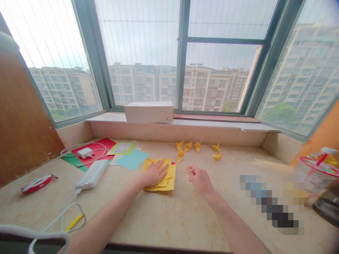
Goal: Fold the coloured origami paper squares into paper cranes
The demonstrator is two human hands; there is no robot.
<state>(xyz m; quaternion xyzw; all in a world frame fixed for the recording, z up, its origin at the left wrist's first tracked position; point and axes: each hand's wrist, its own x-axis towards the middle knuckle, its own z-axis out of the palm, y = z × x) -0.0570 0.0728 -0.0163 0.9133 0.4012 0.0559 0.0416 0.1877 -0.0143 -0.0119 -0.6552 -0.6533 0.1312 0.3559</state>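
Observation:
My left hand (155, 173) lies flat, fingers stretched out, on a stack of yellow paper (169, 181), some sheets of which are folded and creased. A bit of red shows at the stack's upper right corner. To the right of the paper, my right hand (200, 180) is held with its fingers curled in, and nothing shows in them. Beyond my hands stand several folded yellow paper cranes: one (180, 154) closest to the stack, another (197, 146) by the back ledge, and a pair farther right, including a crane (217, 156).
Blue paper (134, 159), red paper (99, 150) and a white charger (85, 152) lie back left. Nearer are a power bank (92, 174) with a cable and a red-and-white cutter-like item (38, 184). A white box (149, 113) rests on the sill; a clear cup (317, 173) stands right.

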